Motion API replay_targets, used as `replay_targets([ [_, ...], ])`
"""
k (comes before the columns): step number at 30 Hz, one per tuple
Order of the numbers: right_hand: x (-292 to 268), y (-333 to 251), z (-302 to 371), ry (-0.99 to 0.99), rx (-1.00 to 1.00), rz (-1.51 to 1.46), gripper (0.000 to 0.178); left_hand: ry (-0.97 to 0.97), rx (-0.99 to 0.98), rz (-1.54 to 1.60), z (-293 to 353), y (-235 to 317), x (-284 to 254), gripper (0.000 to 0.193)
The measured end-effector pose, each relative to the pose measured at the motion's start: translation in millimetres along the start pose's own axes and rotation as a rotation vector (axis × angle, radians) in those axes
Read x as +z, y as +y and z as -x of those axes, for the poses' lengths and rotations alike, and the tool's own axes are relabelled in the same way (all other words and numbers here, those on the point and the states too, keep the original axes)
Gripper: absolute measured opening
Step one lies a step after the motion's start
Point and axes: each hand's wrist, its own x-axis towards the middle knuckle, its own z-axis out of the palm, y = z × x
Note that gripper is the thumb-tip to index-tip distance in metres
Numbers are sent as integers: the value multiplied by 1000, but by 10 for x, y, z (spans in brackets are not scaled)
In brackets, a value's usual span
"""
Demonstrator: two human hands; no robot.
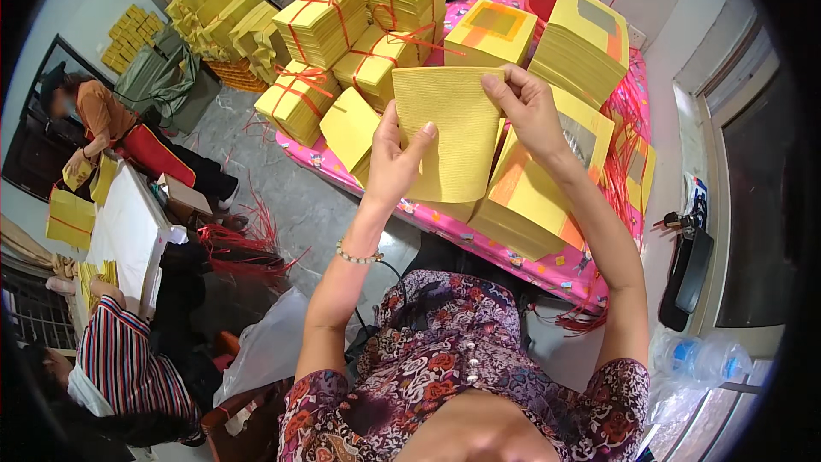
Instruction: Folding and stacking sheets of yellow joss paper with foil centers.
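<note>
Between my two hands a sheaf of yellow paper [449,137] is held up over the pink-covered table; how many sheets it has I cannot tell. My left hand [398,152] grips its left edge, thumb on the front face. At the upper right corner my right hand [528,107] pinches it between thumb and fingers. Right beneath and beside it stands a tall stack of yellow paper [534,205] with an orange and silver patch on top. A second patched stack [492,32] sits behind the sheaf.
Bundles tied with red string [316,21] are piled at the table's back left. Loose red strings [617,171] hang at the right of the pink tablecloth [312,158]. Two people work at a white table [128,231] on the left. A plastic bottle [705,358] lies at lower right.
</note>
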Motion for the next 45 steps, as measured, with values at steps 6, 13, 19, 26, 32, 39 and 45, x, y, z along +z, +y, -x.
replay_targets([
  [6,163,-62,42,-33,141,19,28,77,-86,59,-86,36,-105,35],
  [13,123,85,-38,-173,255,179,36,35,-176,80,-241,-31,-203,39],
  [19,127,113,-22,-268,348,146,37,8,-258,112,-315,-111,-309,39],
  [26,183,35,13,-310,430,257,41,40,-348,144,-342,-136,-386,38],
  [32,176,68,25,-347,434,227,40,51,-261,108,-362,-174,-406,36],
  [39,175,218,72,-382,393,165,30,160,-155,111,-305,-131,-368,35],
  [45,165,225,51,-339,345,212,32,263,-125,81,-315,-196,-496,32],
])
